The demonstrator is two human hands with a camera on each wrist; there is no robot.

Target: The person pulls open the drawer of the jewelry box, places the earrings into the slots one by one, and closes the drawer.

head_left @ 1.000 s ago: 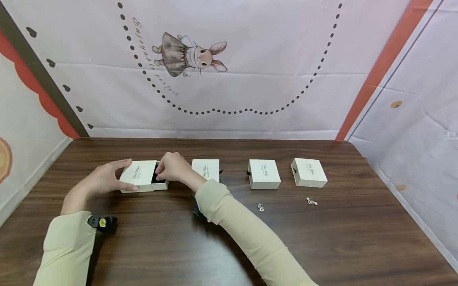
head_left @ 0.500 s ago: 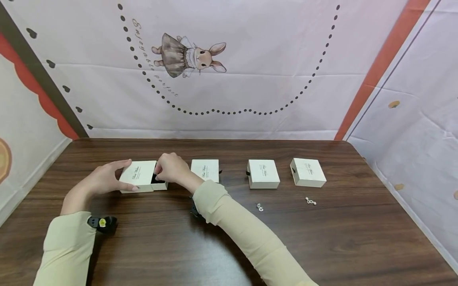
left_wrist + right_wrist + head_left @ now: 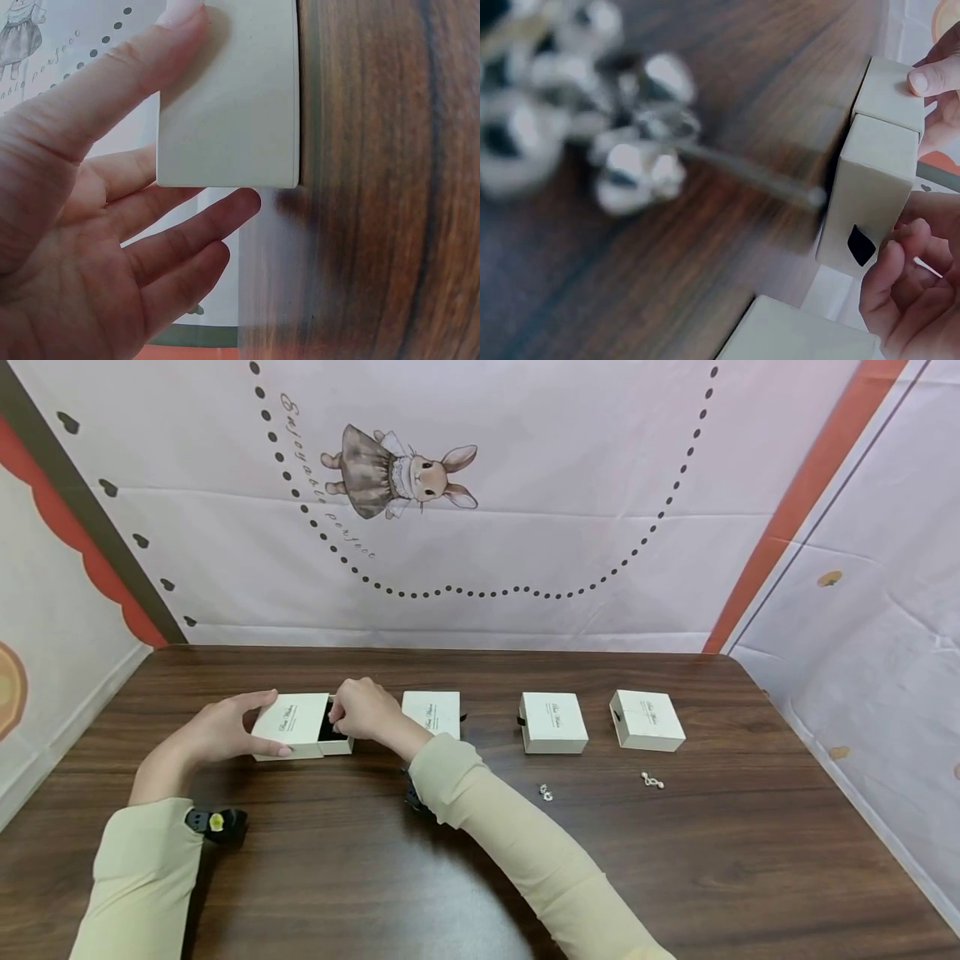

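Observation:
A small white slide-out gift box [image 3: 294, 727] lies at the left of the table, its drawer [image 3: 339, 747] pulled part way out to the right, showing a black lining. My left hand [image 3: 210, 735] grips the outer sleeve of the box, thumb along the near side [image 3: 142, 64] and fingers at the far side. Over the drawer, my right hand [image 3: 365, 708] has its fingers bent down at the black lining. In the right wrist view, those curled fingers [image 3: 892, 277] sit beside the drawer's black ribbon tab [image 3: 861, 245]; I cannot tell whether they pinch anything.
Three more white boxes stand in a row: one behind the right wrist [image 3: 431, 706], one mid-right [image 3: 555, 724], one far right [image 3: 648, 721]. Two small silvery jewellery pieces [image 3: 545, 792] and a pearl-ended piece [image 3: 652, 781] lie before them. Blurred silver beads [image 3: 645, 142] fill the right wrist view's near side.
Both hands stay almost still at the left box. The right fingers shift only slightly over the drawer, and the head view moves a little.

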